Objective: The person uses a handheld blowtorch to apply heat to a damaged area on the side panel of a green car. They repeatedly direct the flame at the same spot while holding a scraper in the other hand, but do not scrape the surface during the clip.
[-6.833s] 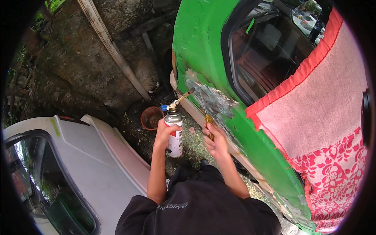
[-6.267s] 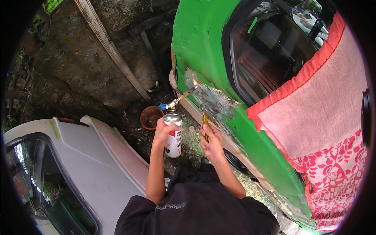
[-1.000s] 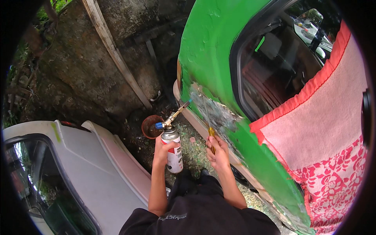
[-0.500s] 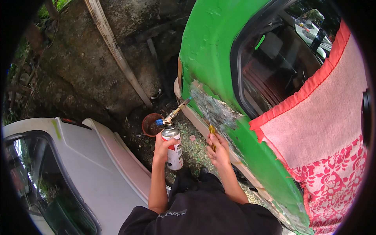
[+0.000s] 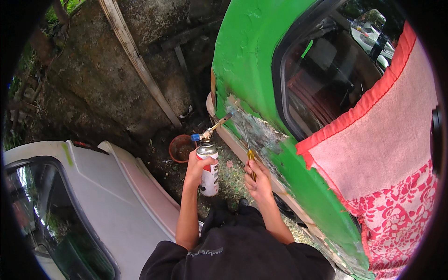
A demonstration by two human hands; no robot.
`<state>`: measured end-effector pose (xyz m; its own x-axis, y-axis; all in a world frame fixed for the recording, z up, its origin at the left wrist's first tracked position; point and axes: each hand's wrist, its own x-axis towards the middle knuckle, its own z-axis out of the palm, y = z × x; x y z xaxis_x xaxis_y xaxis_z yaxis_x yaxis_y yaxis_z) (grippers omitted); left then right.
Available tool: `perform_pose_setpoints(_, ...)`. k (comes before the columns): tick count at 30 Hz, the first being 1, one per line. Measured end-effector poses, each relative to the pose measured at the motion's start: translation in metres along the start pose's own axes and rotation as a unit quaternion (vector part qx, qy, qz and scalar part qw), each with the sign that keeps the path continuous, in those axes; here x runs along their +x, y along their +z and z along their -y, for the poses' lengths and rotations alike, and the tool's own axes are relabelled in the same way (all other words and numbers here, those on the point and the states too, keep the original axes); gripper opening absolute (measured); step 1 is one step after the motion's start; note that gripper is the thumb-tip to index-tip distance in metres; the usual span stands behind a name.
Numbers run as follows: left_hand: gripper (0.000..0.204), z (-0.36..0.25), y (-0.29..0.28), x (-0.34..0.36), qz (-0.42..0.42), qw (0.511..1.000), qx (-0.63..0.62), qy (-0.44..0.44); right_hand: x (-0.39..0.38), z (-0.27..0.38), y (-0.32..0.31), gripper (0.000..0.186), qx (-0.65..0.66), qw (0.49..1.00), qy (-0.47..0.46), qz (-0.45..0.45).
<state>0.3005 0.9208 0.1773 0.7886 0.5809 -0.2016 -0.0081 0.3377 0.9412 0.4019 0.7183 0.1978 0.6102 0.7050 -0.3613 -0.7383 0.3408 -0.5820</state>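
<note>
My left hand (image 5: 195, 167) is wrapped round a gas torch (image 5: 211, 175), a white and red canister with a brass burner and blue knob. Its nozzle points up and right at the green car (image 5: 252, 51), with a small bluish glow at the tip. In my right hand (image 5: 259, 179) is a screwdriver (image 5: 252, 155) with a yellow handle and a long thin shaft. The shaft reaches up over a scraped grey patch (image 5: 263, 135) on the car's side, where paint is gone and the edges look scorched. Whether its tip touches the metal I cannot tell.
A pink and red towel (image 5: 373, 140) hangs over the green car at right. To the left stands a pale car (image 5: 121, 200). A reddish-brown bucket (image 5: 181, 148) sits on the ground beyond the torch. A wooden plank (image 5: 140, 65) leans by the dirty wall.
The torch has shifted slightly right and up, bringing its nozzle nearer the scraped patch. My right hand with the screwdriver has moved only a little.
</note>
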Motion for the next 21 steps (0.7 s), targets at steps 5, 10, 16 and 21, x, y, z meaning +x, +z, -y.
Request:
perform_pose_setpoints(5,0.028,-0.005,0.002,0.0,0.005,1.0,0.008,-0.005,0.015,-0.01,0.003,0.019,-0.01,1.0,-0.003,0.005)
perform_pose_setpoints(10,0.028,-0.007,-0.005,0.0,-0.002,1.0,0.002,0.003,0.005,-0.012,-0.003,0.017,-0.037,0.999,-0.014,-0.007)
perform_pose_setpoints(16,0.03,0.003,-0.016,-0.01,-0.036,0.999,0.008,0.018,0.009,-0.014,0.001,0.016,-0.017,1.0,-0.011,0.006)
perform_pose_setpoints(21,0.039,-0.002,-0.02,-0.017,-0.059,0.998,0.003,0.013,0.028,-0.017,0.013,0.018,-0.018,0.999,-0.024,0.017)
